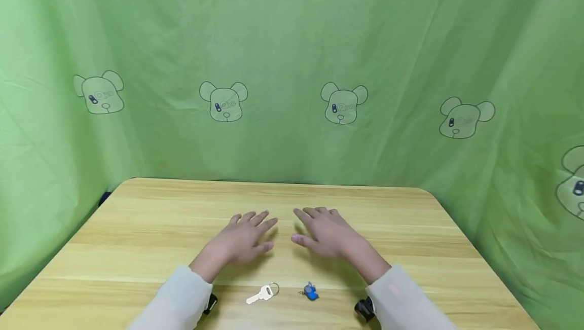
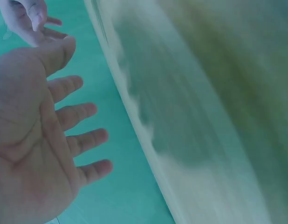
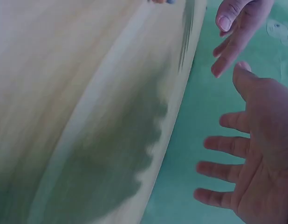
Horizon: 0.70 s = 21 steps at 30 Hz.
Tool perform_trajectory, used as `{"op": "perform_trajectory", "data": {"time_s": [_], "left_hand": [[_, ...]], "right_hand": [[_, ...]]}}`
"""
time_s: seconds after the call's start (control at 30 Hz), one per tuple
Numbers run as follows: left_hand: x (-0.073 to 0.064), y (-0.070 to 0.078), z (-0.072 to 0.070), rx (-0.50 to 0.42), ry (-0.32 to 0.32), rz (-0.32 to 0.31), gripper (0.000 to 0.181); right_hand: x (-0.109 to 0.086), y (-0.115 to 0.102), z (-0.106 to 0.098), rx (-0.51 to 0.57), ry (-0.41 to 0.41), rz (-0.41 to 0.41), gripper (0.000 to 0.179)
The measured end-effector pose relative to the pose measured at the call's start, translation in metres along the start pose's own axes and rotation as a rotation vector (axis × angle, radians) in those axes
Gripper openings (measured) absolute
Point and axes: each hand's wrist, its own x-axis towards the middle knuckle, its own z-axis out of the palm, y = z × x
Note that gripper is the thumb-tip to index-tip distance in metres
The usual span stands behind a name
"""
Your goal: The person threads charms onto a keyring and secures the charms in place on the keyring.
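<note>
In the head view a silvery-white key (image 1: pixel 260 294) with a thin ring lies on the wooden table (image 1: pixel 137 228), near its front. To its right is a small blue trinket (image 1: pixel 311 291) with a short chain; its exact kind is too small to tell. My left hand (image 1: pixel 246 237) is spread palm down over the table beyond the key, holding nothing. My right hand (image 1: pixel 328 232) mirrors it beyond the blue trinket, its fingers spread too. Both wrist views show bare palms, the left palm (image 2: pixel 32 135) and the right palm (image 3: pixel 270 149), with shadows on the tabletop.
Green curtains (image 1: pixel 283 147) printed with bear heads hang behind the table and along its sides. Dark wrist devices, such as the right one (image 1: pixel 365 309), sit under the pale sleeves (image 1: pixel 406 299). The table's far edge runs just in front of the curtain.
</note>
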Motion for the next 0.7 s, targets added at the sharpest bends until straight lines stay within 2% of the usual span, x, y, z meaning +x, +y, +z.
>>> {"op": "perform_trajectory", "data": {"time_s": [0.17,0.43,0.53,0.7], "left_hand": [[-0.008,0.004,0.003,-0.032,-0.029,0.047,0.063],[-0.017,0.006,0.007,-0.074,-0.02,0.122,0.051],[-0.02,0.006,0.008,-0.166,-0.033,0.151,0.042],[-0.019,0.004,0.011,-0.418,-0.091,0.22,0.017]], "right_hand": [[-0.01,-0.005,0.001,-0.01,-0.04,-0.054,0.074],[-0.026,-0.008,0.004,-0.044,-0.075,-0.146,0.071],[-0.03,-0.01,0.006,-0.073,-0.072,-0.189,0.068],[-0.04,-0.013,0.008,-0.107,-0.062,-0.278,0.061]]}}
